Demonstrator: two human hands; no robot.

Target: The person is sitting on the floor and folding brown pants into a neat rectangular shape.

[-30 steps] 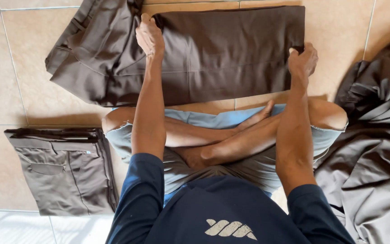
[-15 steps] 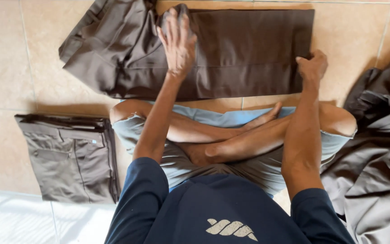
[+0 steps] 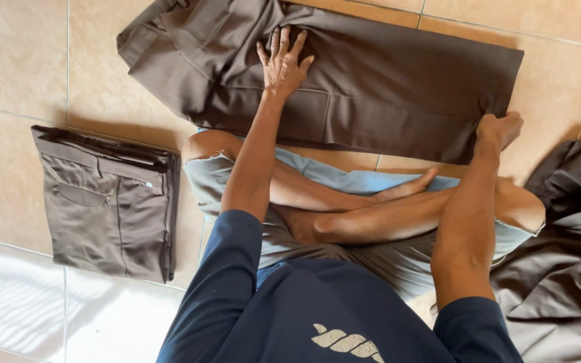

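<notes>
We see the tiled floor [image 3: 8, 60] first, beige and wide under everything. Across its upper part lie the dark brown trousers [image 3: 384, 87], folded lengthwise and stretched flat just beyond our crossed legs. At the right edge a heap of brown cloth [image 3: 559, 269] is bunched loosely, touching our knee. On the left, well apart from the spread pair, rests a stack of folded grey-brown trousers [image 3: 105, 208]. Our left hand [image 3: 282, 62] lies flat on the dark trousers near the waistband, its grip spread wide, fingers fanned. Our right hand [image 3: 499, 129] has its grip pinched tight on the trousers' lower right corner.
</notes>
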